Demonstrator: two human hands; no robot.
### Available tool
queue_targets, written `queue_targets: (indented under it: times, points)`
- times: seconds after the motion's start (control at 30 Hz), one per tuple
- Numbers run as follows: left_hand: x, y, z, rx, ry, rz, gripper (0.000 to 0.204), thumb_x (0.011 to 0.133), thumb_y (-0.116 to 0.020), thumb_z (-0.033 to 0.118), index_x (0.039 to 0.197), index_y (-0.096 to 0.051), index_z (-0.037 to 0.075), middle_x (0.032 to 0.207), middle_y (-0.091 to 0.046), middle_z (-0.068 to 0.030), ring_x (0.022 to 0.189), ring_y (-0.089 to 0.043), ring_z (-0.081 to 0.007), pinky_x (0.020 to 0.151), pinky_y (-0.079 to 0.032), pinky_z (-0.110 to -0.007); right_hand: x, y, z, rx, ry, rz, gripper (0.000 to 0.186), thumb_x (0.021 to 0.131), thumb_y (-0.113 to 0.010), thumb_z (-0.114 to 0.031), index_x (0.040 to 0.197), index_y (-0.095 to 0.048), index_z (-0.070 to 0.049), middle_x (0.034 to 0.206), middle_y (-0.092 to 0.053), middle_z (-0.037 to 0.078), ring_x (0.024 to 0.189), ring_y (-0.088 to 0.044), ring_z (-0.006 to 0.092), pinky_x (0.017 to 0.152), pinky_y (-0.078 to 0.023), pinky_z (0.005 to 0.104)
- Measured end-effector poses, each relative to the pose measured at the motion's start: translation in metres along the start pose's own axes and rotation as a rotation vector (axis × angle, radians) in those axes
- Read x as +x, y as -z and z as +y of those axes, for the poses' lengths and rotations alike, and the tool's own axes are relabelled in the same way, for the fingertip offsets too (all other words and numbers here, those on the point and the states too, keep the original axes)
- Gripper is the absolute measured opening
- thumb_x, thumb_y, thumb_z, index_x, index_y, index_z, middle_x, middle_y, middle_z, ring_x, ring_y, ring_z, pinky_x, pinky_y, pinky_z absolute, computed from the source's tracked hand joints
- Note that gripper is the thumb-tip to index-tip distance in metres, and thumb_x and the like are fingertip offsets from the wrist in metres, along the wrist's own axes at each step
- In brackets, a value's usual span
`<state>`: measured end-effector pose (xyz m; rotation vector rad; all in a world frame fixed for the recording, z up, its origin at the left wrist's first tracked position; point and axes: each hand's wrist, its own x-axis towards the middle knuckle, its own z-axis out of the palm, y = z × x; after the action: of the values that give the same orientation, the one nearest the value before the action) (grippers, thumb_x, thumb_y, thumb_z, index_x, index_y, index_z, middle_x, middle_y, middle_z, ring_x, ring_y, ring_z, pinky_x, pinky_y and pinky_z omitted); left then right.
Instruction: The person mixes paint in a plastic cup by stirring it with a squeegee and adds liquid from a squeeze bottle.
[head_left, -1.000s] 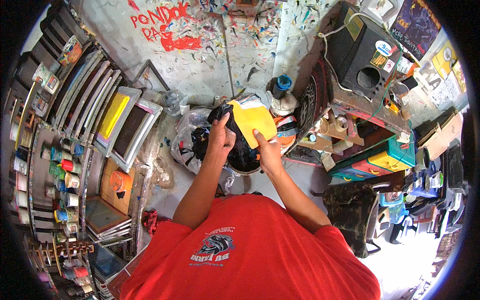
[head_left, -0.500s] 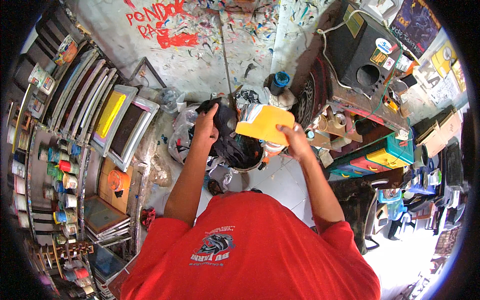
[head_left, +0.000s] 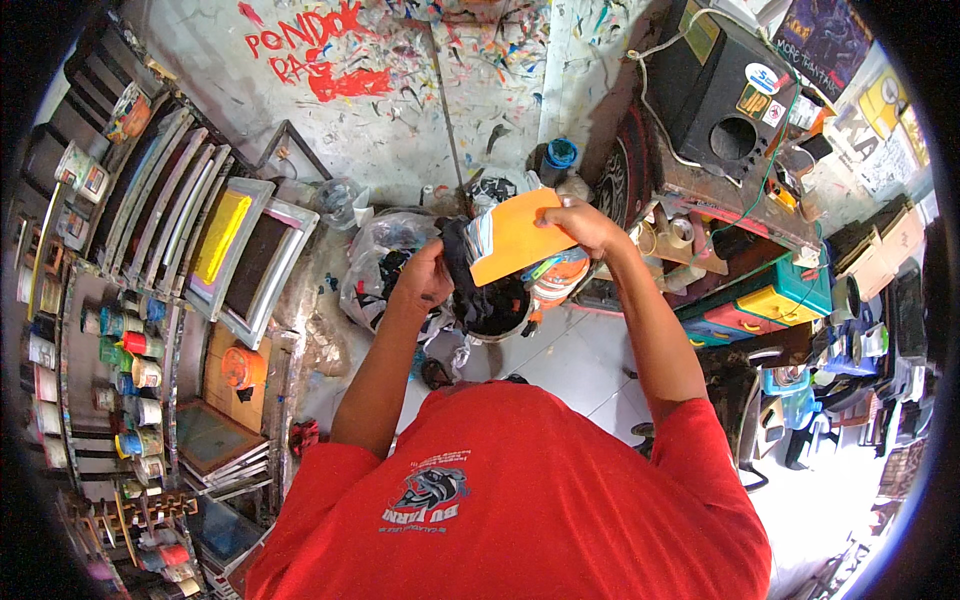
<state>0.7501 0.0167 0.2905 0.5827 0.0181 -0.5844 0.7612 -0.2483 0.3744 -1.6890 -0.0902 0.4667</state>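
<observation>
1. The right hand [head_left: 588, 228] has its fingers clamped on the right end of a flat yellow sheet [head_left: 518, 240], thumb on the upper face. The sheet is held up between the hands, its left edge streaked white and blue.
2. The left hand [head_left: 424, 280], at 8 o'clock from the sheet, appears to have its fingers pinched on a black cloth [head_left: 457, 252], which hangs against that streaked edge.
3. Half a second ago the sheet dipped toward 4 o'clock and the left forefinger pointed up; now the sheet rises toward 2 o'clock and that finger is folded in. I judge that both hands are now working at the streaked side.
4. Below, toward 7 o'clock, a round bin [head_left: 527, 322] holds dark, crumpled material.
5. At 5 o'clock, just beside it, stands an orange-and-white container [head_left: 562, 284]; some slim, coloured items show at its top.
6. Near 9 o'clock, a clear plastic bag [head_left: 366, 266] bulges with black and white scraps.
7. At 1 o'clock is a blue-topped pot [head_left: 561, 153], contents unclear.
8. Farther out, at 8 o'clock, sits an orange tub [head_left: 243, 366]; I can't see inside.
</observation>
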Motion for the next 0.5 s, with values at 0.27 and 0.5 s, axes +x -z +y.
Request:
queue_targets:
  times: [0.27, 0.5]
  points:
    - [-0.024, -0.016, 0.000, 1.145, -0.372, 0.142, 0.022, 0.088, -0.049, 0.016, 0.090, -0.061, -0.002, 0.074, -0.064, -0.0059, 0.056, -0.060, -0.0158, 0.052, -0.046, -0.029, 0.007, -0.015, -0.015, 0.034, -0.103, -0.074, 0.038, 0.078, -0.059, -0.037, 0.097, -0.061, -0.004, 0.085, -0.062, 0.004, 0.069, -0.057, 0.0119, 0.055, -0.045, 0.0256]
    - [-0.017, -0.038, -0.011, 1.388, -0.491, 0.558, 0.034, 0.088, -0.051, 0.023, 0.069, -0.056, -0.005, 0.055, -0.052, -0.0140, 0.050, -0.049, -0.0223, 0.055, -0.039, -0.038, -0.012, -0.085, 0.028, 0.122, 0.405, 0.464, 0.037, 0.091, -0.052, -0.033, 0.107, -0.057, 0.000, 0.089, -0.063, 0.004, 0.078, -0.058, 0.0117, 0.072, -0.046, 0.0275]
